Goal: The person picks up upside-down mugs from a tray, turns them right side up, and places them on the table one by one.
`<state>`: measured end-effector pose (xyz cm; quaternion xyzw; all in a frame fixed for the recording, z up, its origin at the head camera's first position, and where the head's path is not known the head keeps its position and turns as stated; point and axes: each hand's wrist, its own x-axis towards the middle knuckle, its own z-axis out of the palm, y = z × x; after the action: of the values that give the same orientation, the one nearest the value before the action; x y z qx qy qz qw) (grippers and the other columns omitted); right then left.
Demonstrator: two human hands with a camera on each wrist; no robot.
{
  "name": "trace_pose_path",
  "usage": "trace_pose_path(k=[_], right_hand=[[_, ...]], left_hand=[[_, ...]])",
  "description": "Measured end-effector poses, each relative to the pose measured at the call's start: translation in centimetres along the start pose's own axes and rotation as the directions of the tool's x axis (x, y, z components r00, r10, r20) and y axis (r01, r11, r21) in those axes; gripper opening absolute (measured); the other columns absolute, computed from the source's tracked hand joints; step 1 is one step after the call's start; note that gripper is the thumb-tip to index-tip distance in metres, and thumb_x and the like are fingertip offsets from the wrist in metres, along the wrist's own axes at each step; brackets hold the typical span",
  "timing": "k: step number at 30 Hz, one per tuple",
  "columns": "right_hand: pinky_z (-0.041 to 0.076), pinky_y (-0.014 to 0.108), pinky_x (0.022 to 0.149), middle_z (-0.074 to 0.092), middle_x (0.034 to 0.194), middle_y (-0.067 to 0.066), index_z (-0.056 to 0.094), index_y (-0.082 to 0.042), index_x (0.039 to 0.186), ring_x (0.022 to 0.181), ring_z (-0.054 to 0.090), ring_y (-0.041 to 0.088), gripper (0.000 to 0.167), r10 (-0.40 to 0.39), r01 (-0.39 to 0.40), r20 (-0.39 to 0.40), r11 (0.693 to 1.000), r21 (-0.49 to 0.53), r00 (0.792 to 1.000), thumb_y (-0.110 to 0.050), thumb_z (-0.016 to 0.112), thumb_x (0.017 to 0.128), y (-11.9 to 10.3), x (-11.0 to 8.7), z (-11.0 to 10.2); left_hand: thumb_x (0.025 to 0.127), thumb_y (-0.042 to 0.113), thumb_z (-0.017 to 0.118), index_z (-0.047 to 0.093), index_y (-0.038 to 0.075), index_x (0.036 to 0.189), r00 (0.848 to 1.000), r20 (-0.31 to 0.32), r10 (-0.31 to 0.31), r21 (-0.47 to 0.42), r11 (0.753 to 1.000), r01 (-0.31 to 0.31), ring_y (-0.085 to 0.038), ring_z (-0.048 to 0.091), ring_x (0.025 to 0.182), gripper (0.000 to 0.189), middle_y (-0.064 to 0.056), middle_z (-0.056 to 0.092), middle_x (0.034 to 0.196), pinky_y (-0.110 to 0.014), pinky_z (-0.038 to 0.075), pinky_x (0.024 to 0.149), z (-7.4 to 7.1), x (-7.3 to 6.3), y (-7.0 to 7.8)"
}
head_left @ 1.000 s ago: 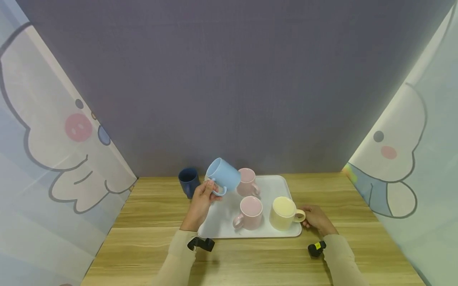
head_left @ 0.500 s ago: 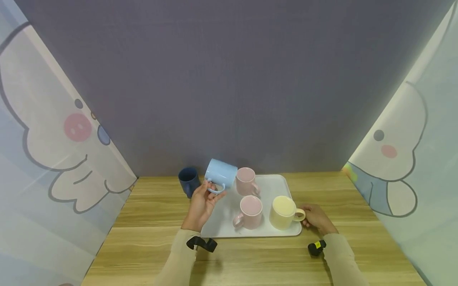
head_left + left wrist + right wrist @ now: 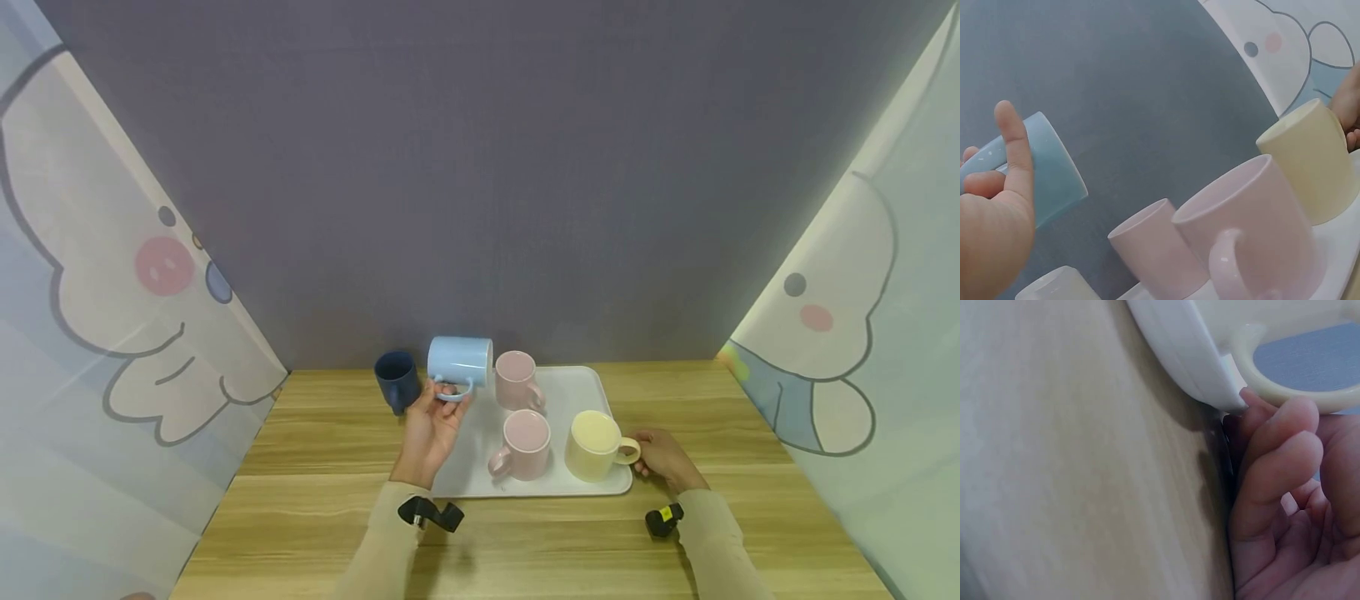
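Note:
My left hand holds a light blue mug by its handle, at the back left of the white tray. The mug lies sideways in the hand, handle toward me. In the left wrist view one finger stands up along the blue mug. My right hand rests at the tray's right edge, beside the handle of a yellow mug. Its fingers are loosely curled in the right wrist view, with fingertips right at the yellow mug's handle.
Two pink mugs stand on the tray, one at the front and one farther back. A navy mug stands left of the tray. A whitish cup shows low in the left wrist view. A grey wall rises behind the wooden table.
The blue mug has turned in my left hand from tilted to nearly level, its left end swinging down and out of sight. The left wrist has rolled, palm upward. My right hand has stayed still.

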<state>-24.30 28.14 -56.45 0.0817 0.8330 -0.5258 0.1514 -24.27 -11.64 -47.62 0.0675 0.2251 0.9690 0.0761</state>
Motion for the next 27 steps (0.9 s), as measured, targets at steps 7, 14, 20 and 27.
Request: trace_pose_path(k=[7,14,20,27], right_hand=[[0.047,0.019,0.052,0.06,0.073,0.003,0.055,0.015,0.133,0.059,0.053,0.009,0.044,-0.002,0.002,0.002,1.0,0.0,1.0,-0.015,0.058,0.102,0.0,0.0,-0.1],[0.047,0.02,0.054,0.058,0.073,0.0,0.06,0.011,0.128,0.061,0.052,0.008,0.039,-0.018,0.018,0.041,1.0,0.005,0.999,-0.019,0.052,0.105,-0.3,-0.2,-0.7],[0.044,0.024,0.059,0.053,0.077,-0.001,0.058,0.009,0.123,0.066,0.048,0.011,0.04,-0.114,0.112,-0.081,0.993,-0.032,0.99,-0.026,0.047,0.108,-4.0,-0.9,-1.0],[0.038,0.022,0.054,0.051,0.07,-0.002,0.067,0.004,0.117,0.059,0.044,0.007,0.032,-0.313,0.325,-0.14,0.943,0.074,0.94,-0.024,0.06,0.104,-10.9,-3.3,2.8]], left_hand=[[0.114,0.023,0.027,0.054,0.01,0.082,0.999,-0.03,0.011,-0.026,1.0,-0.012,-0.009,0.042,0.064,0.043,0.0,0.056,0.08,-0.025,0.057,0.08,0.3,-0.1,-0.2],[0.113,0.024,0.03,0.053,0.01,0.082,0.996,-0.094,-0.006,-0.042,0.999,0.002,-0.01,0.037,0.068,0.041,0.001,0.053,0.081,-0.024,0.055,0.08,0.7,0.0,-0.5],[0.114,0.024,0.028,0.053,0.011,0.082,0.998,-0.069,-0.005,-0.02,1.0,0.004,-0.009,0.036,0.067,0.043,0.002,0.053,0.081,-0.023,0.053,0.081,1.1,0.2,-1.0],[0.114,0.025,0.026,0.053,0.013,0.081,0.998,-0.063,-0.001,0.02,1.0,0.002,-0.006,0.04,0.066,0.044,0.004,0.053,0.081,-0.021,0.051,0.079,1.4,0.2,-2.0]])
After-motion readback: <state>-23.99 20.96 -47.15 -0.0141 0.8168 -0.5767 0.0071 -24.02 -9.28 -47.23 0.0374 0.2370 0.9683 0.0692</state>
